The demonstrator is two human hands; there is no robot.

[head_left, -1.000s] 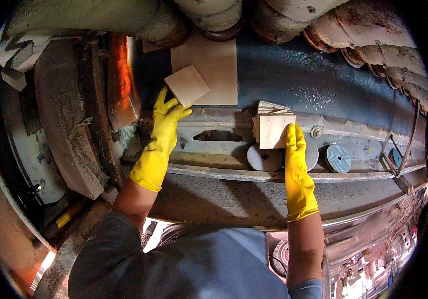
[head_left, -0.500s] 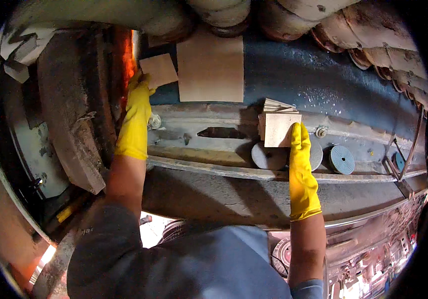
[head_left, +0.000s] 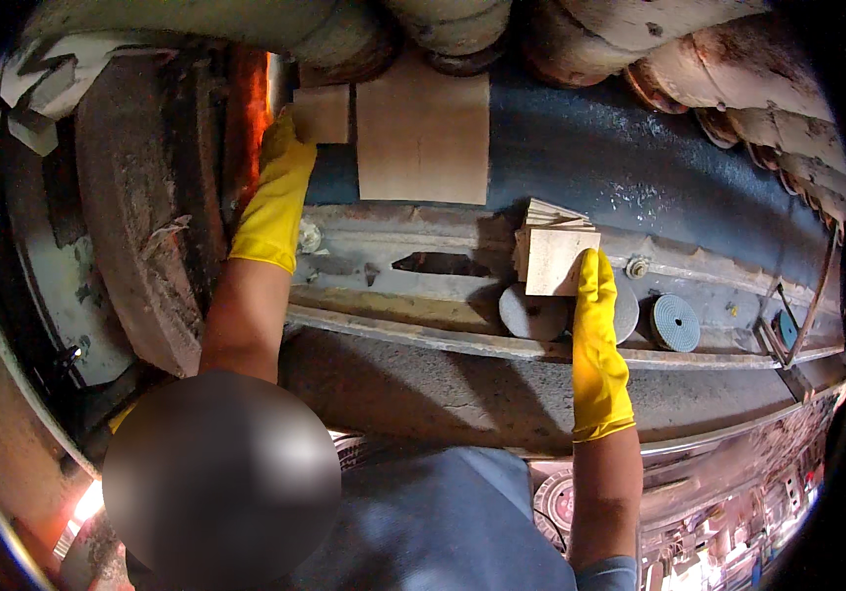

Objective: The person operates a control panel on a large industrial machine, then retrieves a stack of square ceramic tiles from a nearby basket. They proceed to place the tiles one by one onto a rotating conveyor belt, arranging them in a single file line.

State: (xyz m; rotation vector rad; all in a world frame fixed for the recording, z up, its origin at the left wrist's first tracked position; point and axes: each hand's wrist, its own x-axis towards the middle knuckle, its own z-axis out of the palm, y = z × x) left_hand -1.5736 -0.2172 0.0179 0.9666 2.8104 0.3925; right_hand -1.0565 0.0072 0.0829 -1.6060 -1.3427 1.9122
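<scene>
My left hand (head_left: 286, 148), in a yellow rubber glove, is at the left edge of a small square beige tile (head_left: 325, 114). That tile lies flat on a dark belt (head_left: 581, 138), its sides lined up with a larger beige tile (head_left: 423, 133) just to its right. The left fingers are dim and partly hidden, so their grip does not show clearly. My right hand (head_left: 595, 286), also gloved in yellow, holds a fanned stack of small beige tiles (head_left: 561, 261) by its right edge, fingers laid along the top one. The thumb is hidden.
Below the stack, round grey discs (head_left: 531, 312) and a blue-grey disc (head_left: 676, 322) lean on a metal ledge (head_left: 413, 338). A glowing orange strip (head_left: 251, 128) runs beside my left hand. Thick pipes (head_left: 453, 34) hang along the far side. A bolt (head_left: 637, 267) sticks up right of the stack.
The small tile has turned from slanted to straight and moved farther away beside the large tile. My left hand moved slightly farther with it. The right hand and stack stay nearly in place.
</scene>
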